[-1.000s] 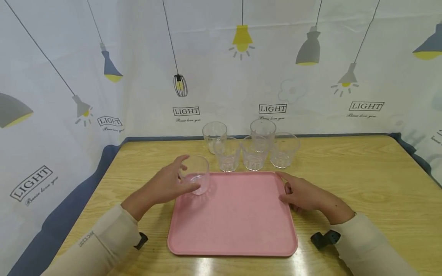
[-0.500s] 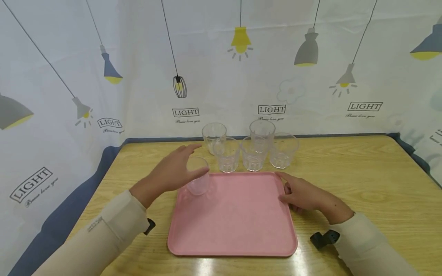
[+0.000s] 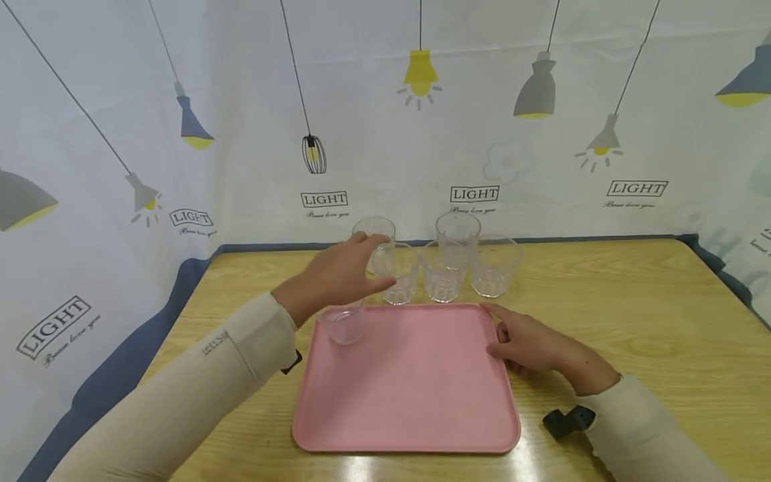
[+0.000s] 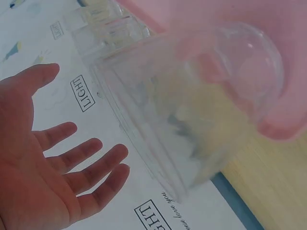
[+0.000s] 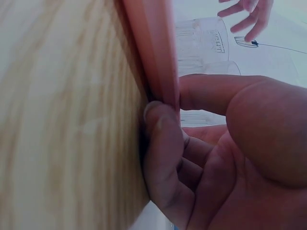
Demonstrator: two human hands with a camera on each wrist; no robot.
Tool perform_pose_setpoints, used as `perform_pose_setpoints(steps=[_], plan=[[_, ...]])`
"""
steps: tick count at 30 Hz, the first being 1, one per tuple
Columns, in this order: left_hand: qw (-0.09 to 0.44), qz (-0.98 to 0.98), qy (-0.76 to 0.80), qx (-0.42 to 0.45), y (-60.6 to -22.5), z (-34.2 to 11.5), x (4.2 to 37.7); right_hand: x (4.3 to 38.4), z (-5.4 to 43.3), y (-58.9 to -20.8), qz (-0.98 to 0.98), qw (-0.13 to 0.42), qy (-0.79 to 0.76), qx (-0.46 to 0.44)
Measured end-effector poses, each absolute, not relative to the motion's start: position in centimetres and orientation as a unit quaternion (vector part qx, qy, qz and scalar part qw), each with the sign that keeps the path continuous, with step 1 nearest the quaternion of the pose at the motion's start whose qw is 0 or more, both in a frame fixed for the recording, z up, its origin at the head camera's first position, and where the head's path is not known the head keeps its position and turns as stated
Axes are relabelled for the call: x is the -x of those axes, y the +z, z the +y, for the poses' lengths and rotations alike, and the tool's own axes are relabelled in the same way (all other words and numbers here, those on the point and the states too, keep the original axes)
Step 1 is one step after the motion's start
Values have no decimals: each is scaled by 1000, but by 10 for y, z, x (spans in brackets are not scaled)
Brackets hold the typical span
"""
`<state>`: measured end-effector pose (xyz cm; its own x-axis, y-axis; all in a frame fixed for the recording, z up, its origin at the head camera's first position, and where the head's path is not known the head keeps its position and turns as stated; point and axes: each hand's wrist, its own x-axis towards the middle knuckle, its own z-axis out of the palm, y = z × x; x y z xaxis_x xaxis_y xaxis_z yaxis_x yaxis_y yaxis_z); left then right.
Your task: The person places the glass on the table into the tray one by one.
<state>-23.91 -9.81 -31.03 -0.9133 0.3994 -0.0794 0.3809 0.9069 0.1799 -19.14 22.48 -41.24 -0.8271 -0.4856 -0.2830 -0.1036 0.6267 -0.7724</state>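
Note:
A pink tray point(image 3: 415, 388) lies on the wooden table. One clear plastic cup point(image 3: 346, 328) stands upright in the tray's far left corner. Above and past it is my left hand point(image 3: 338, 271), fingers spread and holding nothing. That hand partly hides a back cup point(image 3: 387, 226) and reaches beside the front left one point(image 3: 400, 292). In the left wrist view the tray's cup point(image 4: 201, 110) looms large, apart from the hand point(image 4: 53, 167). My right hand point(image 3: 533, 343) grips the tray's right rim; the right wrist view shows thumb and curled fingers pinching the edge point(image 5: 156, 52).
Behind the tray several clear cups stand close together, among them a middle one point(image 3: 444, 284), a right one point(image 3: 494, 274) and a back one point(image 3: 459, 224). A white printed cloth point(image 3: 385, 134) hangs behind the table point(image 3: 626, 294).
My left hand has let go of the cup on the tray, risen, and moved right and away from me towards the other cups. The right hand keeps its hold on the tray.

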Motion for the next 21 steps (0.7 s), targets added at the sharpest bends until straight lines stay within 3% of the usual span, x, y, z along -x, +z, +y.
perform_pose_setpoints(steps=[21], plan=[[115, 965, 13, -234, -315, -58, 268, 193, 227, -415, 868, 235, -399, 178]])
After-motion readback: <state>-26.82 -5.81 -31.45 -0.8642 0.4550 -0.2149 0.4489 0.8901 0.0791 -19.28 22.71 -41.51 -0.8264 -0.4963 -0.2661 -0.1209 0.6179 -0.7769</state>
